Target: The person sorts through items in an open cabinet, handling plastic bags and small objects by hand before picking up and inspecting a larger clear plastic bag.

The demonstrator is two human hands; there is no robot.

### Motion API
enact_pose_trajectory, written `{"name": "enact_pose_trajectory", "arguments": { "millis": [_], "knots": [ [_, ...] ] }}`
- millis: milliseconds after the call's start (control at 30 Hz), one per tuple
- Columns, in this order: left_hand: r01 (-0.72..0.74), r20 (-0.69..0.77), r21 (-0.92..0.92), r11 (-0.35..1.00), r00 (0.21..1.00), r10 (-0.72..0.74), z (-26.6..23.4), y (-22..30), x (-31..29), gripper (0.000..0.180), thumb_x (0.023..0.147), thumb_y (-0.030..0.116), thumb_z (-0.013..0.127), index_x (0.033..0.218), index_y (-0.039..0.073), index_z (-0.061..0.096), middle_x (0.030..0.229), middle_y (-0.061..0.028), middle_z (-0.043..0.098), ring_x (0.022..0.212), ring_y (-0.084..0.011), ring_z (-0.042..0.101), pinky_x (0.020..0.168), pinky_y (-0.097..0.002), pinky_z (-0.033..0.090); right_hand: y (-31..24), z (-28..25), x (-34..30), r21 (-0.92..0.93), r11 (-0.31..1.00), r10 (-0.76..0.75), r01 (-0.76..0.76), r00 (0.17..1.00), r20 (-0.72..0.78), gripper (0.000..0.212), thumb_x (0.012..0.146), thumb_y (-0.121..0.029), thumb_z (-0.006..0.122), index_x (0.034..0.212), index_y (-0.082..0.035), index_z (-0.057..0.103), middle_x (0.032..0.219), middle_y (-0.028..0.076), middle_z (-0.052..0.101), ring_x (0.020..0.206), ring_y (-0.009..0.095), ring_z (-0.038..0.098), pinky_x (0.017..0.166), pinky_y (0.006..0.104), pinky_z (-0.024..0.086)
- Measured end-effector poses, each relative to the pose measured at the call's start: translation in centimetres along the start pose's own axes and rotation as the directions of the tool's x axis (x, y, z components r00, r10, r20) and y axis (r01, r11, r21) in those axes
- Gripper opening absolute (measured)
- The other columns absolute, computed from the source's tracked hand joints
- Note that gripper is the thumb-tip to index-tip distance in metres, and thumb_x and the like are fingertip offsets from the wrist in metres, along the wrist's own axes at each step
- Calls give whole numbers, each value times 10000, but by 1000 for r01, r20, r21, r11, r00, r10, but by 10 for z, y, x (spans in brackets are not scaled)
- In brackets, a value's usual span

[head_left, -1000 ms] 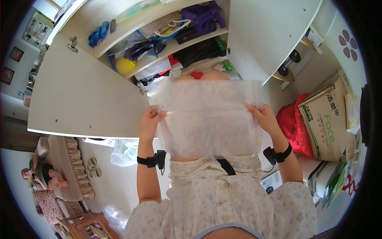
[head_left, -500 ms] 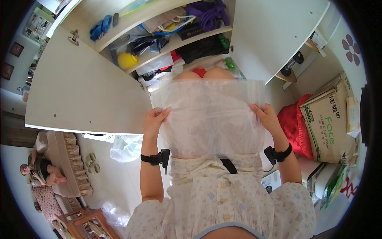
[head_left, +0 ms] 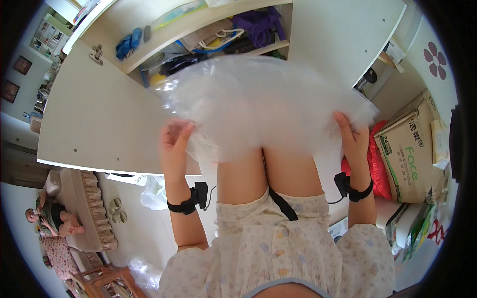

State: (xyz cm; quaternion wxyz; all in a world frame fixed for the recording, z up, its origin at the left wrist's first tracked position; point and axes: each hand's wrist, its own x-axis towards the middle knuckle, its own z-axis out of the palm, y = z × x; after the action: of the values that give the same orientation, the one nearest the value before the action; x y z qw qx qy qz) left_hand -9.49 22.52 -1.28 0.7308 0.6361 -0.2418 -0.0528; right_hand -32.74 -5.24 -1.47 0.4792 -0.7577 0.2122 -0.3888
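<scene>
between your two raised hands, in front of the open cupboard, hangs a clear plastic bag point(head_left: 263, 107), puffed out wide and blurred. your left hand point(head_left: 174, 141) is at its lower left edge with the fingers stretched up along the plastic; whether they pinch it you cannot tell through the blur. your right hand point(head_left: 350, 136) has its grip closed on the bag's lower right edge. both wrists wear black bands. behind the bag, the cupboard shelf point(head_left: 198, 22) carries blue and purple items, and the white cupboard door point(head_left: 94, 119) stands open to your left. a red bag point(head_left: 378, 169) and a cardboard box point(head_left: 415, 154) sit just beside your right hand.
</scene>
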Motion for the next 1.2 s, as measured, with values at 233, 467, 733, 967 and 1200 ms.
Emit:
{"name": "enact_pose_trajectory", "arguments": {
  "millis": [233,467,733,967,1200],
  "knots": [
    [-6,-92,93,996,996,14,-2,2,-15,206,835,33,695,1020,24,604,872,-20,619,824,-92,571,716,-229,444,24,3,-8,-164,956,-268,243,951,-151,99,877,-64,648,914,27,653,805,63,642,709,140,580,632,261,455],
    [51,15,85,995,998,-53,2,-22,-23,299,827,40,710,1104,3,605,992,-46,648,868,-121,591,775,-245,463,36,5,-11,-156,959,-247,238,968,-42,118,874,-85,653,919,23,648,824,91,633,741,176,594,661,271,461],
    [86,-33,24,996,996,-85,26,24,-24,223,851,41,686,1058,11,610,969,-34,623,865,-88,578,791,-224,459,-5,6,-5,62,998,-4,8,998,-70,190,901,-134,640,983,37,656,862,19,645,754,85,558,670,234,444],
    [-125,120,252,960,988,97,80,48,-52,448,843,59,659,1252,6,482,850,-30,571,734,-90,536,628,-241,440,-21,44,-17,300,924,208,-235,971,121,272,920,-218,634,1065,10,663,832,-14,633,731,50,547,640,213,435],
    [-60,514,417,907,838,-181,132,39,-65,702,795,52,622,1405,-47,290,879,-166,532,714,-286,565,636,-374,474,2,60,-27,403,890,125,-216,963,239,292,974,-188,506,1140,38,589,1036,39,606,905,113,552,847,262,449]
  ]
}}
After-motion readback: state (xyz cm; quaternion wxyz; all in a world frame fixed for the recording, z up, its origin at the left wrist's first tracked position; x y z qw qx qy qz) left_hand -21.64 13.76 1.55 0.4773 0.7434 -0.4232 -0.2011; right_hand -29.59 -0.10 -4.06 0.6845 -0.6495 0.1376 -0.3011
